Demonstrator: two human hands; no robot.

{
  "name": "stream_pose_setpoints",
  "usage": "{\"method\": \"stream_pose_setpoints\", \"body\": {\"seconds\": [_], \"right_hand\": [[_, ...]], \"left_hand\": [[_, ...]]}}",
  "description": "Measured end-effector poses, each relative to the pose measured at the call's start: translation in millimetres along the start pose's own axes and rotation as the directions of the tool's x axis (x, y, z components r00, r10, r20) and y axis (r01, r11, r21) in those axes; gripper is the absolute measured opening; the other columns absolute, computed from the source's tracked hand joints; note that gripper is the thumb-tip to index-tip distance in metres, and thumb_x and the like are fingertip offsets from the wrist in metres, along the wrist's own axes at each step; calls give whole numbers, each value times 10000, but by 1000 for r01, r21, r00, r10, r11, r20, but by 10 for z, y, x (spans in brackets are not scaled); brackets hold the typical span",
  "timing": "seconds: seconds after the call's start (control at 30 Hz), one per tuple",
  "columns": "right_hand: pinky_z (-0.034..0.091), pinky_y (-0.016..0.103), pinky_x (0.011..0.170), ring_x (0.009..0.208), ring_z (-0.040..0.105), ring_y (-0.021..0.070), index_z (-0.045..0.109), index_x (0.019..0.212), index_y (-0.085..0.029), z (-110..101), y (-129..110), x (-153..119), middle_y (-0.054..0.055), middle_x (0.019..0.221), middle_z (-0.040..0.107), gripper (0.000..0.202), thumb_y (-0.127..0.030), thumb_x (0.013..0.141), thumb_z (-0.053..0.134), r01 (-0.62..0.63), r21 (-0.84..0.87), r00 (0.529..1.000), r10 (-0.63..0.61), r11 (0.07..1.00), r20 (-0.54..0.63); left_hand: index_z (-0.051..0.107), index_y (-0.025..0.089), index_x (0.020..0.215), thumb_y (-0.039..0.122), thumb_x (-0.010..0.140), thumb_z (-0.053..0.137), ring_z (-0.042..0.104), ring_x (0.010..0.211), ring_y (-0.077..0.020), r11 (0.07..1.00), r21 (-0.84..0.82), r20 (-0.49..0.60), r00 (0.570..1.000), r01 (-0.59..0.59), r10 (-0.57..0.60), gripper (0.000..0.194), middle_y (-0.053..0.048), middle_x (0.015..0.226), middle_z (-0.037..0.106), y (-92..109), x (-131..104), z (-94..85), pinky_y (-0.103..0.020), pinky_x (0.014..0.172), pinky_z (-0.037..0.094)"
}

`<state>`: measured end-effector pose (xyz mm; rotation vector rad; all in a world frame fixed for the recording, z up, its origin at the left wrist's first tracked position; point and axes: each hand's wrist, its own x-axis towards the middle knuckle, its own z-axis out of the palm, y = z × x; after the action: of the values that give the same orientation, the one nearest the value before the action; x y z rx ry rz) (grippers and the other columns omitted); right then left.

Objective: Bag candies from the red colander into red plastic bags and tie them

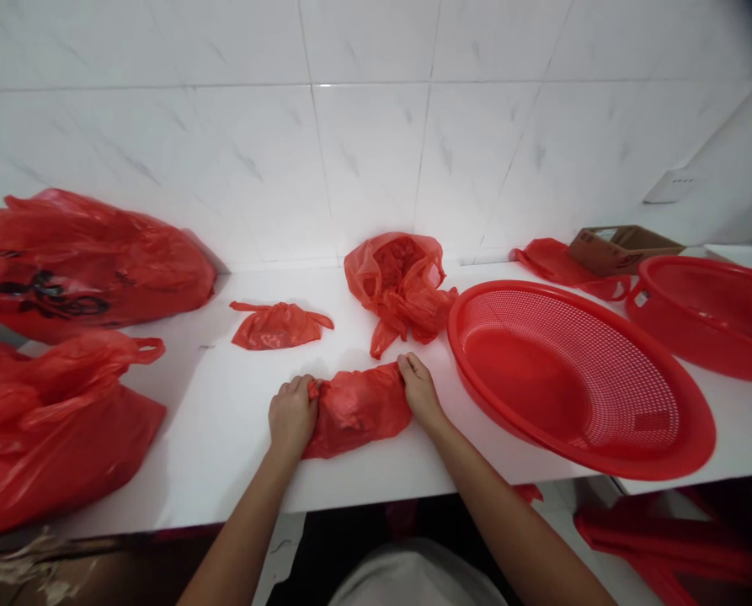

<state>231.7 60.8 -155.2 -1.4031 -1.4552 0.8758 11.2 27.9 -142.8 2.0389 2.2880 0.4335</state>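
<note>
A red plastic bag (360,411) with something bundled inside lies on the white table near its front edge. My left hand (293,414) is closed on the bag's left end, a bit of red plastic poking out by the thumb. My right hand (418,385) pinches the upper right corner of the same bag. Just behind it rests a smaller tied red bag (279,326), touched by neither hand. A crumpled, open red bag (401,282) sits against the wall behind my right hand.
Two large filled red bags (91,265) (53,421) stand at the left. To the right are a red perforated basket (527,379), a second red basket (717,316), a flat red bag (556,261) and a cardboard box (621,248). A tiled wall rises behind the white table (205,421).
</note>
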Motion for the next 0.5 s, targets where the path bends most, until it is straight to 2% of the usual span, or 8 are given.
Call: {"method": "stream_pose_setpoints", "body": {"seconds": [0.13, 0.27, 0.33, 0.43, 0.5], "right_hand": [[352, 228, 543, 575, 362, 113, 258, 712, -237, -37, -10, 9, -57, 646, 321, 356, -497, 948, 318, -40, 199, 995, 58, 979, -86], [349, 235, 541, 573, 368, 112, 324, 700, -228, -36, -23, -27, -52, 635, 365, 372, -508, 942, 365, -61, 315, 987, 105, 947, -124], [338, 236, 532, 566, 359, 110, 345, 687, -224, -37, -13, -20, -52, 624, 374, 383, -513, 929, 411, -72, 352, 985, 122, 933, -122], [369, 234, 542, 570, 388, 108, 381, 683, -218, -83, 32, 37, -52, 620, 397, 389, -527, 896, 483, -96, 408, 987, 140, 908, -79], [416, 244, 554, 568, 424, 109, 408, 691, -215, -133, 68, 81, -52, 623, 413, 393, -547, 863, 530, -119, 449, 989, 146, 886, -27]], "left_hand": [[620, 219, 995, 360, 981, 299, 604, 935, -277, 1000, -7, -9, 1000, 29, -29, 351, -97, 988, 696, -108, -32, -88, -362, 769, 414], [590, 235, 855, 392, 980, 259, 630, 768, -268, 991, -45, -7, 992, 126, -126, 387, -72, 772, 672, -410, -192, -255, -346, 664, 411], [569, 238, 775, 422, 976, 270, 639, 735, -252, 984, -81, 6, 987, 160, -160, 405, -53, 732, 668, -549, -261, -288, -334, 654, 423], [602, 240, 755, 466, 969, 299, 667, 736, -216, 972, -157, 51, 984, 175, -169, 434, -30, 776, 714, -631, -258, -291, -304, 659, 466], [654, 242, 934, 434, 954, 361, 683, 824, -215, 967, -193, 52, 986, 165, -158, 351, -37, 940, 744, -583, -187, -318, -307, 709, 492]]}}
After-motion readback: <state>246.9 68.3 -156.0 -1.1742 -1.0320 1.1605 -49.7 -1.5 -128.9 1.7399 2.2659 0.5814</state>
